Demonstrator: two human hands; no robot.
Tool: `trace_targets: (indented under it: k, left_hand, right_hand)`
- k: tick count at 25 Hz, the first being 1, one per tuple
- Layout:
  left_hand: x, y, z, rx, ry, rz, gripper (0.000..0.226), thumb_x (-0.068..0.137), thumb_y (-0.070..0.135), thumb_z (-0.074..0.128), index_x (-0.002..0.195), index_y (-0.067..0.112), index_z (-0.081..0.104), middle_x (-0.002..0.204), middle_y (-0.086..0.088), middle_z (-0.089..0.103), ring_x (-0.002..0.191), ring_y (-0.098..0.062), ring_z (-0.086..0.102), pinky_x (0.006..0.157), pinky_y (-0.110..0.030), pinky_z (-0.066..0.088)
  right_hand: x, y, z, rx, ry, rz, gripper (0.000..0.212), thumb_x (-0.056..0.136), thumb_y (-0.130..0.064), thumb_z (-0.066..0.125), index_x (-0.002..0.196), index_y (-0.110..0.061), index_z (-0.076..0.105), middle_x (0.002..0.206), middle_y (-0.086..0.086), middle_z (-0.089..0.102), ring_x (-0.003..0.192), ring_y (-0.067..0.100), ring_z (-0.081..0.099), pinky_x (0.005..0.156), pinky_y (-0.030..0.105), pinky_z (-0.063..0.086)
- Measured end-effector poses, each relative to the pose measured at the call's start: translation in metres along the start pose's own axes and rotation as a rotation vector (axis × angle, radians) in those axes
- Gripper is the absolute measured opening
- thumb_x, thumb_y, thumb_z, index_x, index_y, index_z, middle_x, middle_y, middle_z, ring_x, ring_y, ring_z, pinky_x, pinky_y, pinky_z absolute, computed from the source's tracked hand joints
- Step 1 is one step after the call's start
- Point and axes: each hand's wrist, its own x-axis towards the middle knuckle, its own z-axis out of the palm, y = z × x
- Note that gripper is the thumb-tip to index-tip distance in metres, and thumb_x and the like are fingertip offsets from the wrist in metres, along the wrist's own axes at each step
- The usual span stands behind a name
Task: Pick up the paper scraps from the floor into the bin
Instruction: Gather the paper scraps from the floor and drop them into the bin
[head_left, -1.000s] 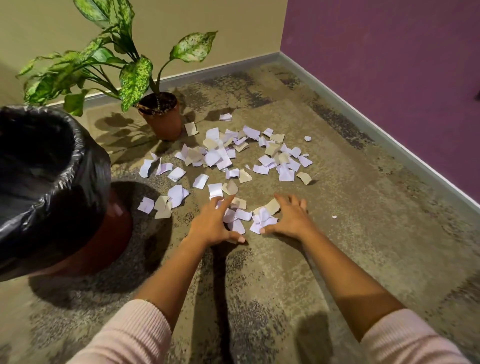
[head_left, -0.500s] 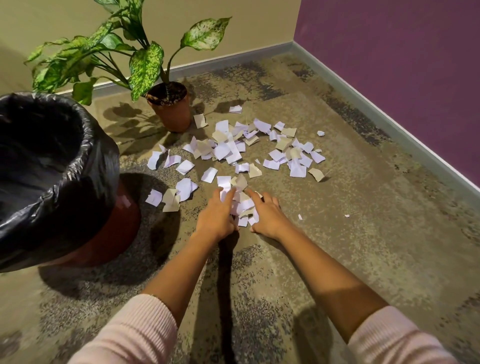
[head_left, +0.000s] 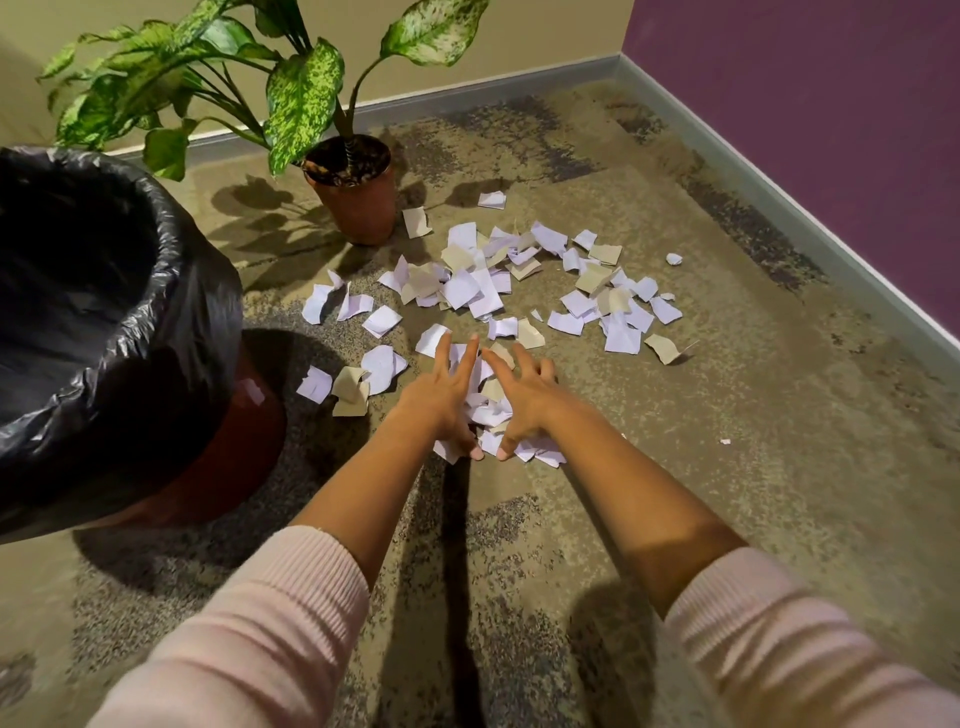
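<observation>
Reaching out of pale pink sleeves, we stretch both bare forearms low over the carpeted floor. Our left grip and right grip lie side by side, both wide open. The left one's fingers are straight and spread, the right one's are a little bent. Together they press on a small heap of paper scraps bunched between them, with both thumbs at its near edge and neither curled round a piece. Just left of the left grip a few stray pieces lie flat on the carpet. Further left stands the bin, reddish brown with a black liner folded over its rim; we cannot tell what is inside its dark mouth. Beyond our fingertips most of the loose scraps, pale lilac and tan, lie scattered across the floor, spreading off to the right. Past them on the left a potted plant stands by the beige wall, and a purple wall runs along well to the right of the right grip.
</observation>
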Motion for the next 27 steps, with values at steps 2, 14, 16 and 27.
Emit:
trace_targets:
  k: [2,14,16,27]
  left_hand:
    - [0.006,0.000,-0.001,0.021,-0.058,-0.007,0.149,0.055,0.046,0.089,0.148,0.033,-0.027,0.158,-0.011,-0.029,0.135,-0.040,0.042,0.097,-0.048,0.050]
    - [-0.017,0.005,0.006,-0.092,0.120,0.037,0.071,0.073,0.033,0.078,0.137,0.024,0.050,0.129,-0.009,0.045,0.105,-0.034,0.058,0.085,-0.044,0.051]
    - [-0.024,0.008,0.010,-0.137,0.169,0.035,0.047,0.080,0.024,0.072,0.125,0.024,0.061,0.121,-0.009,0.052,0.104,-0.032,0.059,0.081,-0.040,0.050]
    - [-0.065,0.016,0.015,-0.296,0.254,-0.101,0.014,0.083,-0.003,0.058,0.091,0.000,0.069,0.103,-0.013,0.061,0.092,-0.031,0.061,0.081,-0.040,0.053]
  right_hand:
    - [0.004,-0.001,-0.002,-0.028,-0.020,0.000,0.133,0.053,-0.036,0.091,0.150,-0.039,0.000,0.160,0.001,-0.014,0.143,0.042,-0.003,0.107,0.064,0.029]
    - [-0.018,-0.001,0.018,0.122,0.137,-0.005,0.069,0.075,-0.030,0.079,0.136,-0.034,0.049,0.150,0.005,0.026,0.134,0.038,0.019,0.109,0.046,0.034]
    - [-0.026,-0.003,0.024,0.149,0.169,-0.002,0.058,0.078,-0.022,0.075,0.132,-0.030,0.055,0.147,0.007,0.031,0.131,0.036,0.025,0.108,0.046,0.035]
    - [-0.066,0.007,0.037,0.298,0.233,0.091,0.038,0.082,0.002,0.063,0.113,-0.019,0.070,0.136,0.013,0.045,0.132,0.033,0.035,0.112,0.043,0.034]
